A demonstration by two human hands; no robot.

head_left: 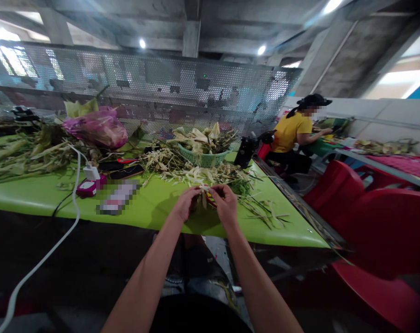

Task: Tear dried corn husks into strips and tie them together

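Observation:
My left hand (188,202) and my right hand (226,203) meet above the front of the green tabletop (143,215). Between their closed fingertips they pinch a pale strip of dried plant leaf, like a husk (205,188). Part of it hangs down between the hands. Something red and yellow (210,200) shows just beneath, partly covered by my right fingers; I cannot make out what it is. Right behind the hands lie loose pale husk strips (199,175). A green plastic basket (206,160) heaped with dried leaves and stems stands beyond them.
Stalks (33,152) and a purple plastic bag (97,127) cover the left. A phone (126,172), a magenta box (88,186) and a white cable (77,203) lie nearer. A black object (245,151) stands right. Red chairs (376,226) and a seated person (291,132) are beyond.

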